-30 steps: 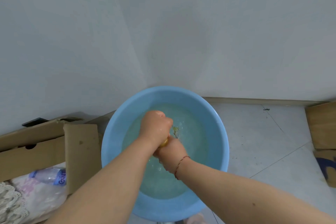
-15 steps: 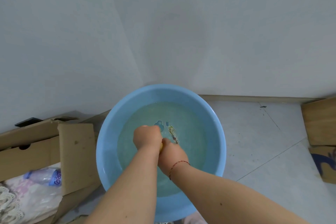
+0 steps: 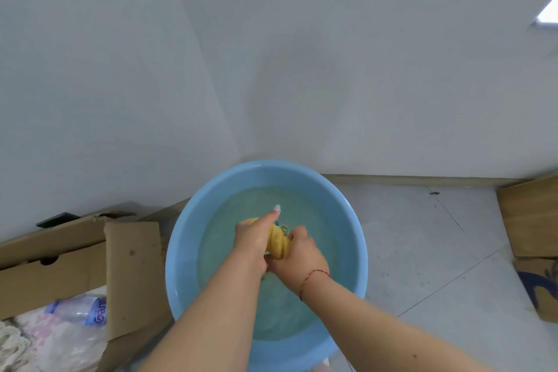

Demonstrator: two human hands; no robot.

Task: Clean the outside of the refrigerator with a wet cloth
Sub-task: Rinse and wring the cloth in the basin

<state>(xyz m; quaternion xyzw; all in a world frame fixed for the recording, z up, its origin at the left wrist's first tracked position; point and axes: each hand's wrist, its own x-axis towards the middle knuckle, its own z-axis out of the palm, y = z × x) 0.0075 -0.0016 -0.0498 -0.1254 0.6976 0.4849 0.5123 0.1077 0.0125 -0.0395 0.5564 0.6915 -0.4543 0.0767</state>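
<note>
— Since half a second ago, both hands have shifted apart over the blue basin (image 3: 181, 254), and the yellow cloth (image 3: 278, 243), hidden between the fists then, now shows. What step is the person on?

— Wringing, by the look of it. The left hand (image 3: 253, 240) grips the cloth's far end with one finger stretched out straight towards the basin's far rim; the right hand (image 3: 297, 254) has its fingers curled round the near end. The cloth is twisted into a tight rope between them, above the water at the basin's middle.

— So the refrigerator hasn't been touched?

— No refrigerator is in view, so wiping probably hasn't begun. The next move likely calls for another twist or two, then lifting the cloth clear of the basin without dripping on the floor beside it.

— How does the cloth look?

— Wet, ribbed, mustard yellow, bunched thick. A small dark-green bit sits at its far side; what it is cannot be told.

— Anything else nearby?

— A cardboard box (image 3: 75, 254) left of the basin, holding a plastic bottle (image 3: 78, 312).
</note>
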